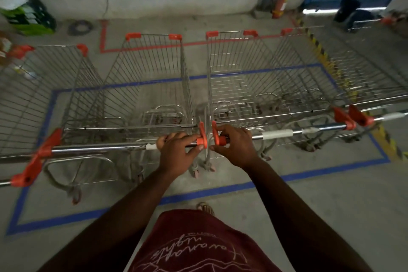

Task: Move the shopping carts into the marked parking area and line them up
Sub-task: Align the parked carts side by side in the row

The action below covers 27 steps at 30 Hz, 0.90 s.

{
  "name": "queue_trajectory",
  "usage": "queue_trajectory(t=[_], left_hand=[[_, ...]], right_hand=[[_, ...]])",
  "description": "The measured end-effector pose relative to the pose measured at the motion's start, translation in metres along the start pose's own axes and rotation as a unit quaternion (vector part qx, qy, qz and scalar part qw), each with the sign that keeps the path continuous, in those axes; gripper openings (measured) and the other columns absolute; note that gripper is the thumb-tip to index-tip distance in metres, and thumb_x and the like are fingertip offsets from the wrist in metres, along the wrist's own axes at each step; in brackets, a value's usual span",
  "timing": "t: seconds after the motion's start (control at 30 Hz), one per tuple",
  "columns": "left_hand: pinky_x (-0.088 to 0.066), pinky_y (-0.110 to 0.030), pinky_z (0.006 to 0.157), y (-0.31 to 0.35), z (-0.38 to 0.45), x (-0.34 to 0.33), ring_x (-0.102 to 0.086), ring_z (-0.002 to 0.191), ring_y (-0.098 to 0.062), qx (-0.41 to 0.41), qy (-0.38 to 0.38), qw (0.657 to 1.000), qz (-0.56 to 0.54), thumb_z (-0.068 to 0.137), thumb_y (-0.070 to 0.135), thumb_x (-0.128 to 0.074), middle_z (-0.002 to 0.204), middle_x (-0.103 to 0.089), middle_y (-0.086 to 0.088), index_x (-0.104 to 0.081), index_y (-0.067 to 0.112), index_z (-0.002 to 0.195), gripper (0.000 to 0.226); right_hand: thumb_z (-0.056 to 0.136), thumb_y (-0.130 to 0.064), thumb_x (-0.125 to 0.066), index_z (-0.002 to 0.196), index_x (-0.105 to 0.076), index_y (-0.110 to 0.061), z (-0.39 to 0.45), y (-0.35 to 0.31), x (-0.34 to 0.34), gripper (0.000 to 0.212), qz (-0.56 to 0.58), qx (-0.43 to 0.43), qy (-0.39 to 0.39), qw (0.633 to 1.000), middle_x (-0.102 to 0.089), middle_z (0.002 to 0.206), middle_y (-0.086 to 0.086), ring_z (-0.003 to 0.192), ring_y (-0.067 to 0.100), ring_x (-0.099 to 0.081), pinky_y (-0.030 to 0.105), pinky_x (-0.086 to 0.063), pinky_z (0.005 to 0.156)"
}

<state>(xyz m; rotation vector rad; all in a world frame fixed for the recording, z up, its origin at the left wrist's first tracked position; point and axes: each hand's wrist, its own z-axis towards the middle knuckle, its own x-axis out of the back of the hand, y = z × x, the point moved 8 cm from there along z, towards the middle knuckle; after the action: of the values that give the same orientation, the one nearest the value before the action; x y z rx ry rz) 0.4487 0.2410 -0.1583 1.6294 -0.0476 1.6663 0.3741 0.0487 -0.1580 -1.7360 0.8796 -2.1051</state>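
Outer carts (37, 86) cut off, wheels (76, 194) blurred

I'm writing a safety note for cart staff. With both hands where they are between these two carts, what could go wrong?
1. Pinching: the left hand and right hand grip the handle ends at the narrow gap between the left cart and right cart; closing it could trap fingers.
2. Misalignment: the cart at the far right seems to cross the blue floor line, so the row may end up outside.
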Motion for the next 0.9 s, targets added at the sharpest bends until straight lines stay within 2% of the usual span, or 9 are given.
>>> queue_trajectory(t=[0.13,0.23,0.3,0.37,0.43,0.47,0.63,0.8,0.9], left_hand=[[-0.021,-0.034,0.091,0.000,0.005,-0.005,-0.059,0.109,-0.017,0.025,-0.028,0.999,0.006,0.083,0.072,-0.055,0.106,-0.071,0.014,-0.075,0.042,0.118,0.050],[-0.021,-0.034,0.095,0.008,0.008,-0.005,-0.057,0.115,-0.018,0.045,-0.032,0.998,0.006,0.088,0.063,-0.069,0.110,-0.071,0.013,-0.073,0.044,0.120,0.037],[-0.021,-0.035,0.098,0.014,0.008,-0.006,-0.055,0.118,-0.018,0.052,-0.027,0.998,0.008,0.089,0.061,-0.070,0.113,-0.071,0.012,-0.073,0.044,0.122,0.037],[-0.021,-0.035,0.098,0.018,0.009,-0.007,-0.055,0.117,-0.018,0.054,-0.020,0.998,0.013,0.089,0.061,-0.069,0.112,-0.071,0.012,-0.072,0.045,0.123,0.037],[-0.020,-0.034,0.098,0.020,0.009,-0.007,-0.056,0.117,-0.018,0.055,-0.014,0.998,0.020,0.090,0.062,-0.068,0.111,-0.071,0.013,-0.072,0.045,0.123,0.038],[-0.019,-0.034,0.099,0.021,0.009,-0.007,-0.056,0.117,-0.018,0.056,-0.015,0.998,0.022,0.090,0.062,-0.068,0.112,-0.071,0.013,-0.071,0.045,0.124,0.038],[-0.019,-0.033,0.095,0.021,0.007,-0.005,-0.059,0.114,-0.019,0.036,0.003,0.999,0.016,0.088,0.064,-0.069,0.112,-0.073,0.014,-0.073,0.046,0.120,0.037],[-0.022,-0.033,0.096,0.020,0.004,-0.007,-0.062,0.109,-0.018,0.023,0.015,0.999,0.033,0.086,0.074,-0.048,0.114,-0.073,0.014,-0.072,0.046,0.122,0.052],[-0.024,-0.035,0.095,0.021,0.002,-0.006,-0.063,0.105,-0.020,0.018,0.026,0.999,0.040,0.087,0.072,-0.046,0.113,-0.074,0.012,-0.074,0.042,0.121,0.053]], right_hand=[[0.067,-0.076,-0.070,0.123,-0.068,-0.025,0.004,0.006,-0.003,0.075,0.033,-0.012,-0.007,0.999,-0.078,0.094,-0.011,0.094,0.012,-0.075,0.048,-0.049,0.101],[0.064,-0.078,-0.071,0.120,-0.069,-0.028,0.005,0.011,-0.004,0.076,0.049,-0.017,-0.003,0.999,-0.077,0.092,-0.012,0.090,0.011,-0.075,0.051,-0.055,0.094],[0.064,-0.078,-0.073,0.121,-0.069,-0.031,0.005,0.012,-0.004,0.073,0.045,-0.012,-0.001,0.999,-0.077,0.093,-0.012,0.089,0.011,-0.075,0.051,-0.056,0.093],[0.066,-0.075,-0.077,0.124,-0.068,-0.035,0.003,0.011,-0.002,0.072,0.020,-0.009,0.003,1.000,-0.078,0.098,-0.013,0.095,0.010,-0.075,0.055,-0.049,0.105],[0.069,-0.074,-0.079,0.128,-0.067,-0.043,-0.001,0.010,0.005,0.068,-0.056,-0.018,0.027,0.998,-0.079,0.106,-0.016,0.106,0.010,-0.071,0.055,-0.027,0.121],[0.070,-0.075,-0.078,0.129,-0.068,-0.046,-0.003,0.009,0.009,0.067,-0.089,-0.019,0.041,0.995,-0.078,0.110,-0.017,0.111,0.012,-0.070,0.053,-0.022,0.121],[0.072,-0.073,-0.080,0.129,-0.069,-0.047,-0.006,0.005,0.013,0.064,-0.100,-0.014,0.056,0.993,-0.080,0.109,-0.013,0.111,0.022,-0.069,0.051,-0.026,0.114],[0.078,-0.071,-0.077,0.133,-0.068,-0.048,-0.005,0.007,0.009,0.060,-0.111,-0.005,0.056,0.992,-0.080,0.104,-0.012,0.111,0.024,-0.067,0.053,-0.024,0.116],[0.081,-0.069,-0.075,0.135,-0.066,-0.047,-0.004,0.010,0.008,0.060,-0.095,0.005,0.051,0.994,-0.079,0.110,-0.013,0.117,0.023,-0.065,0.052,-0.019,0.118]])
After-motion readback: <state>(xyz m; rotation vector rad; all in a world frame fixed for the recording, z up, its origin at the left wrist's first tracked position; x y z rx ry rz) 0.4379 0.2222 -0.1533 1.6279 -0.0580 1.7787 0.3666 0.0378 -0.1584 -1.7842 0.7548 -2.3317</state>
